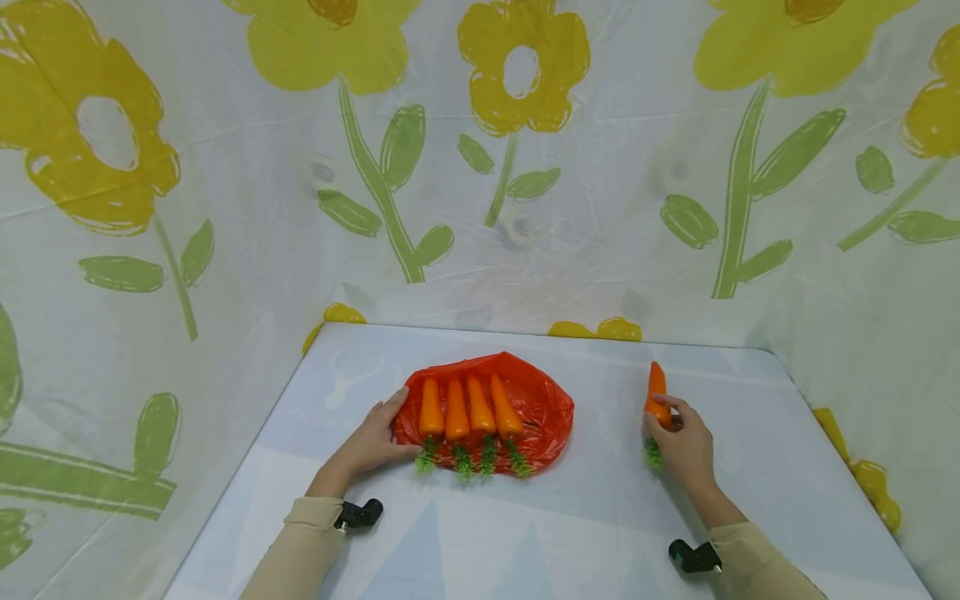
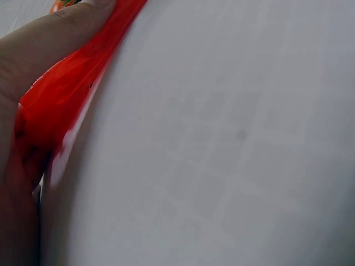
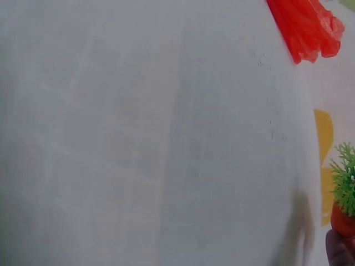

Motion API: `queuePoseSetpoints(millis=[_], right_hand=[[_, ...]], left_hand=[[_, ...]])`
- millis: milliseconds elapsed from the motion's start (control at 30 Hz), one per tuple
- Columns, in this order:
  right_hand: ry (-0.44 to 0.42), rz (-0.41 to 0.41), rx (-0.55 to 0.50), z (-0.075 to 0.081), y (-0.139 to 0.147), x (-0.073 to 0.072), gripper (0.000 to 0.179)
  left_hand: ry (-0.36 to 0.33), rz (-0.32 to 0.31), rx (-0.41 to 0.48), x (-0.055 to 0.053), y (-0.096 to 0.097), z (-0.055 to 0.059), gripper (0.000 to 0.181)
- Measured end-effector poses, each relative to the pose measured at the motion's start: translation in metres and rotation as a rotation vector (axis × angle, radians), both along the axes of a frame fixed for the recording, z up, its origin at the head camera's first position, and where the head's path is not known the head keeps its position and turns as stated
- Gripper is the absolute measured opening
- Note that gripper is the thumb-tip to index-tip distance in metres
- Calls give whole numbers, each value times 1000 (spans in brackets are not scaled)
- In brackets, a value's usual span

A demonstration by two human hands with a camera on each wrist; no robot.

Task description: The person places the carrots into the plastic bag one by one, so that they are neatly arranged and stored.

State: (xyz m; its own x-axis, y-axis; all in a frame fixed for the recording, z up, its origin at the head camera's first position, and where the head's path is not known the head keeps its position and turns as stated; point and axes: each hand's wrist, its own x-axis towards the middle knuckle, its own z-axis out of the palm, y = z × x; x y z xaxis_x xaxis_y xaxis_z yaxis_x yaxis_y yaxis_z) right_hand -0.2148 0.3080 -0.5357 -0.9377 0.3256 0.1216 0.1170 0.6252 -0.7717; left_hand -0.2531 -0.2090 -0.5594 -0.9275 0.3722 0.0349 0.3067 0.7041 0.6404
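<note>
Several orange carrots (image 1: 480, 410) with green leafy tops lie side by side on a red plastic bag (image 1: 551, 412), tips toward the back. My left hand (image 1: 375, 437) grips the bag's left edge. In the left wrist view the thumb (image 2: 61, 36) lies over the red plastic (image 2: 72, 83), and the other fingers are mostly hidden under it. Off to the right, my right hand (image 1: 686, 442) pinches a single carrot (image 1: 657, 382) near its thick end, tip pointing away from me. Its green top (image 3: 346, 180) shows at the right edge of the right wrist view.
The pale table (image 1: 600, 533) reaches back to a hanging sheet (image 1: 615, 208) printed with yellow flowers, which also covers both sides. A black wrist camera (image 1: 362, 513) sits on the left sleeve, another black camera (image 1: 693, 557) on the right.
</note>
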Motion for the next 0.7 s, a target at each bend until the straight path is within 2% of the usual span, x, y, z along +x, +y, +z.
queuePoseSetpoints(millis=[700], right_hand=[[32,35,-6,4,-10,3,42]], left_hand=[[-31,18,-14,0,0,1,115]])
